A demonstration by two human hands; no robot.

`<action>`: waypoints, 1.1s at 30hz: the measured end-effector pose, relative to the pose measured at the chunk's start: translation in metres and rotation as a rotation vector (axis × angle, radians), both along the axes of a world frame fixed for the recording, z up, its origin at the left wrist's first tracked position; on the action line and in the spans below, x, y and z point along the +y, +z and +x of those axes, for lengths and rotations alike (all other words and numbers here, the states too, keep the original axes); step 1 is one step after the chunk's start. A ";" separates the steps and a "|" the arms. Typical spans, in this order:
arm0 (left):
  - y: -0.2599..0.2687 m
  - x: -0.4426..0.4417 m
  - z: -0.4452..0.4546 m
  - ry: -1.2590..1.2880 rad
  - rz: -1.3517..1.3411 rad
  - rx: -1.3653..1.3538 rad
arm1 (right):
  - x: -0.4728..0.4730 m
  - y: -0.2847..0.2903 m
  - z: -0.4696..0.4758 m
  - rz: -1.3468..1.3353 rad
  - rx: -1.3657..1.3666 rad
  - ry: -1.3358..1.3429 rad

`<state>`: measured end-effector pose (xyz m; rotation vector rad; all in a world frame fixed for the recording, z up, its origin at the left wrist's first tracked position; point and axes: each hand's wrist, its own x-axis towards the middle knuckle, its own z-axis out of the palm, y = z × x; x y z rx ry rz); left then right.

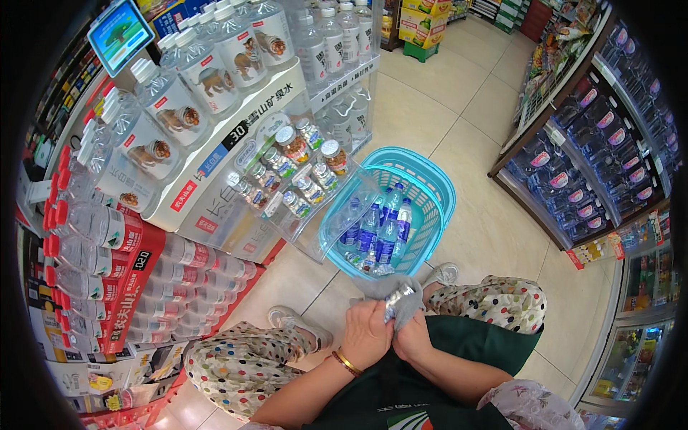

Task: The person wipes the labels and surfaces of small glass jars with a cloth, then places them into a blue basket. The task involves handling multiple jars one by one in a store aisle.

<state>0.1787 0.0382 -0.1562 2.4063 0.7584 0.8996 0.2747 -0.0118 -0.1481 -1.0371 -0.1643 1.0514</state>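
Close to my body, my left hand [368,330] and my right hand [413,334] meet around a grey cloth [411,309] and a small jar with a silvery lid [399,295]. The cloth wraps partly round the jar, and the fingers are partly hidden. Just beyond the hands, a turquoise plastic basket [442,215] stands on the floor. It holds several blue-labelled bottles [387,242] and a few small jars [370,263]. At the basket's left, a clear plastic shelf tray [301,217] bears several small jars [309,189] in rows.
A display of large water bottles [174,110] rises at the left, above red-capped bottles [97,252]. Shelves of dark-looking bottles [559,180] stand at the right, near glass-fronted cabinets [626,360]. Yellow cartons [423,24] are stacked at the far end. My shoes [303,325] rest on the tiled floor.
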 end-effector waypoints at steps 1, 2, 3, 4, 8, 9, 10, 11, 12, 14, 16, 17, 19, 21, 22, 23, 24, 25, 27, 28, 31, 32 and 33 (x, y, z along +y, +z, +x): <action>-0.005 -0.006 0.001 -0.030 -0.002 -0.002 | -0.006 -0.003 0.002 -0.042 0.019 0.015; -0.009 -0.012 0.001 -0.060 -0.004 -0.004 | -0.013 -0.007 0.006 -0.085 0.039 0.031; -0.010 -0.016 0.001 -0.094 -0.007 -0.001 | -0.020 -0.013 0.008 -0.126 0.065 0.044; -0.012 -0.020 0.002 -0.114 -0.018 -0.005 | -0.026 -0.019 0.011 -0.232 0.067 0.067; -0.006 -0.018 0.007 -0.148 -0.130 -0.044 | -0.023 -0.028 0.029 -0.101 -0.092 0.115; -0.007 -0.009 0.007 -0.202 -0.076 -0.097 | -0.017 -0.024 0.032 -0.113 -0.124 0.118; -0.008 -0.001 0.009 -0.255 -0.022 -0.150 | -0.012 -0.020 0.036 -0.126 -0.156 0.121; -0.010 0.005 0.011 -0.282 -0.034 -0.099 | -0.006 -0.016 0.041 -0.139 -0.188 0.127; -0.012 0.011 0.012 -0.303 -0.043 -0.043 | 0.000 -0.014 0.055 -0.121 -0.184 0.276; -0.013 0.023 0.015 -0.319 -0.004 0.046 | 0.003 -0.031 0.075 -0.225 -0.555 0.320; -0.015 0.033 0.023 -0.302 0.086 0.105 | 0.010 -0.042 0.085 -0.327 -0.799 0.278; -0.021 0.041 0.024 -0.279 0.093 0.125 | 0.016 -0.041 0.087 -0.358 -0.830 0.228; -0.031 0.062 0.033 -0.246 0.114 0.148 | 0.023 -0.052 0.093 -0.264 -0.479 0.095; -0.042 0.083 0.037 -0.204 0.037 0.255 | 0.034 -0.040 0.090 -0.150 0.029 -0.061; -0.054 0.091 0.039 -0.173 0.036 0.251 | 0.037 -0.049 0.090 -0.113 -0.036 -0.087; -0.066 0.100 0.039 -0.143 0.036 0.248 | 0.037 -0.055 0.093 -0.092 -0.006 -0.028; -0.069 0.108 0.042 -0.137 -0.040 0.247 | 0.036 -0.058 0.097 -0.079 0.023 0.021; -0.071 0.108 0.040 -0.074 -0.055 0.217 | 0.035 -0.060 0.099 -0.065 0.053 0.071; -0.068 0.111 0.032 0.045 -0.086 0.158 | 0.033 -0.061 0.098 -0.021 0.238 0.062; -0.066 0.118 0.026 0.126 -0.073 0.111 | 0.031 -0.059 0.097 -0.001 0.333 0.052; -0.054 0.146 0.017 0.588 -0.112 -0.146 | 0.030 -0.040 0.099 0.182 0.756 0.238; -0.046 0.160 0.017 0.706 -0.119 -0.217 | 0.029 -0.029 0.097 0.167 0.711 0.262; -0.041 0.174 0.013 0.726 -0.250 -0.259 | 0.033 -0.008 0.089 0.153 0.664 0.300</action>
